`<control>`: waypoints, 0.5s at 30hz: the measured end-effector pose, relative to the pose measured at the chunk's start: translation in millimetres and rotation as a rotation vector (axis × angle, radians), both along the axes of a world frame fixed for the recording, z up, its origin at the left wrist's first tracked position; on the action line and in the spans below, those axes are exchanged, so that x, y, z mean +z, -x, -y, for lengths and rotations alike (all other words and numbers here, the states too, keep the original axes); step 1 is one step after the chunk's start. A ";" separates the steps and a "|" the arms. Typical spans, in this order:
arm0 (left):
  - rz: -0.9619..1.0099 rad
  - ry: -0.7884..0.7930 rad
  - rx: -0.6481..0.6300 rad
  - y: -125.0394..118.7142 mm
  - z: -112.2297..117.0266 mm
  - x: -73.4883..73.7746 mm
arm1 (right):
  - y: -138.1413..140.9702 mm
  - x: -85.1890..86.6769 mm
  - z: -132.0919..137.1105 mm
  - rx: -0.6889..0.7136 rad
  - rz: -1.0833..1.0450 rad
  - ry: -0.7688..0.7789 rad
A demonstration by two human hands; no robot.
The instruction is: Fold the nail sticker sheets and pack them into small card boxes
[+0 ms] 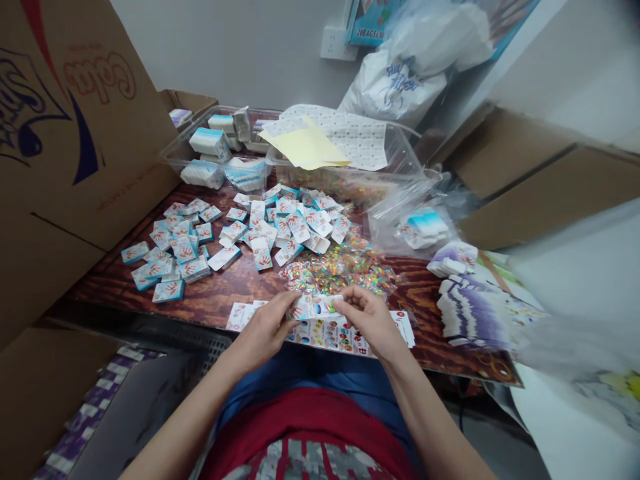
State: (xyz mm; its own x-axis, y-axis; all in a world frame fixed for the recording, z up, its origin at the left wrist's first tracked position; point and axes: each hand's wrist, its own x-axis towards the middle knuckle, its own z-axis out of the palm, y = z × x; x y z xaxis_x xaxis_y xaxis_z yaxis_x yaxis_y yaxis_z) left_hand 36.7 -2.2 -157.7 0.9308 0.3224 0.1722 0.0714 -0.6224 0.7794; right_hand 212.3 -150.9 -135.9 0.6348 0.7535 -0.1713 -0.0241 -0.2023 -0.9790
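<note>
Above the front edge of the table, a small white-and-blue printed box (313,307) is stretched between my two hands. My left hand (270,323) pinches its left end, thumb below and fingers on top. The right end is pinched between the thumb and fingers of my right hand (367,319), with a small green patch at the fingertips that I cannot make out. Below my hands lies a sheet of colourful stickers (330,335). Just beyond them is a heap of clear packets of bright candy-like pieces (340,263). Small printed boxes (260,230) lie piled behind to the left.
More boxes (183,248) spread to the left, beside a large carton (75,133). Clear tubs (400,157) stand at the back, with paper sheets (345,137) on one. Purple-and-white flat boxes (463,310) are stacked right, near a plastic bag (390,220).
</note>
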 end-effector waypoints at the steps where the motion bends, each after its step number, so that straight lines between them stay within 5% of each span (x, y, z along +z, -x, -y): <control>1: -0.007 0.013 -0.011 -0.5 2.3 0.4 | 1.9 -0.6 -1.6 0.023 0.011 0.016; 8: 0.012 0.025 0.007 -4.5 14.7 -10.0 | 14.2 -12.6 -11.3 0.021 0.391 0.001; 15: -0.018 0.057 -0.015 0.0 17.8 -17.9 | -2.1 -26.1 2.1 0.264 0.116 0.020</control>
